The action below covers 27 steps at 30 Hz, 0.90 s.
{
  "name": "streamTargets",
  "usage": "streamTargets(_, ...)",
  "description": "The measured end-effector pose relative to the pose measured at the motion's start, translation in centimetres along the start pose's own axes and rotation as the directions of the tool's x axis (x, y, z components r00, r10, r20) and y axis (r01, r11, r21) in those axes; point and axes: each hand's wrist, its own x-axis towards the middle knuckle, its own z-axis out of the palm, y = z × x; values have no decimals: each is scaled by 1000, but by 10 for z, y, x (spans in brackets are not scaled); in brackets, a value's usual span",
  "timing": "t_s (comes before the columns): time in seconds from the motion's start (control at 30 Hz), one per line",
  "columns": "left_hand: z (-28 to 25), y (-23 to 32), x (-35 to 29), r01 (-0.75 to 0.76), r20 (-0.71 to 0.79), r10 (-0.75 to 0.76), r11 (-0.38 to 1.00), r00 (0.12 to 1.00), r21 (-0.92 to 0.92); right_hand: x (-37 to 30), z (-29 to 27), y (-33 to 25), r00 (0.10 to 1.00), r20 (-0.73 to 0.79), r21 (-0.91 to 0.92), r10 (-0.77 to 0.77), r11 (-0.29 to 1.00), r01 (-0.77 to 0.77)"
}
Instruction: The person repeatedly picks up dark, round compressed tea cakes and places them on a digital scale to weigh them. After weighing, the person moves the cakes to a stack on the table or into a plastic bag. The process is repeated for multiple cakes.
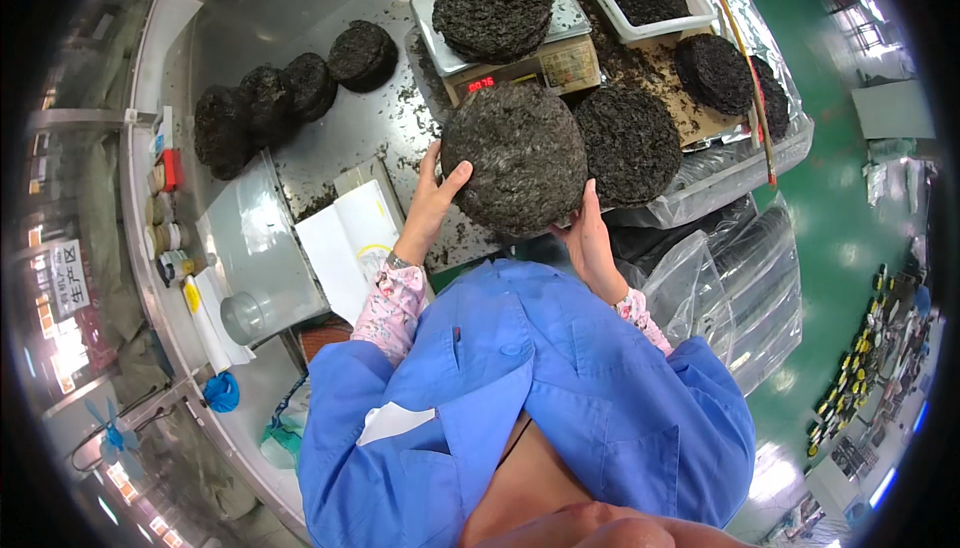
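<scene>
Between my two hands is a round, flat, dark cake that looks like pressed dried seaweed. My left hand grips its left edge, thumb on the face and fingers around the side. At the lower right edge, my right hand closes on it, some fingers hidden behind. Just beyond the held cake stands a digital scale with a lit red display, partly covered. Another dark cake rests on its pan. To the right, close beside the held one, sits a further cake.
Several dark cakes form a row on the metal table at left. A white tub holds loose dark flakes. Two cakes, the nearer one, lie near a thin stick. White paper and clear plastic bags flank me.
</scene>
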Motion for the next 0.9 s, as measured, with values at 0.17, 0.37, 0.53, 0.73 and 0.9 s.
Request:
streamTargets(0.17,23,51,-18,-88,-4,88,983,996,-164,5,-7,-9,996,-30,3,79,997,-79)
streamTargets(0.37,64,96,-30,-610,31,668,657,743,442,-33,22,-59,904,-67,-342,-423,861,377)
streamTargets(0.53,119,64,1,-811,595,755,-150,275,566,-14,22,-96,928,242,219,-285,947,234)
streamTargets(0.73,167,73,4,-881,608,655,210,449,424,32,-57,-108,955,143,363,-261,911,194)
streamTargets(0.9,188,87,25,-829,572,617,273,540,488,61,-83,-125,958,164,338,-236,926,170)
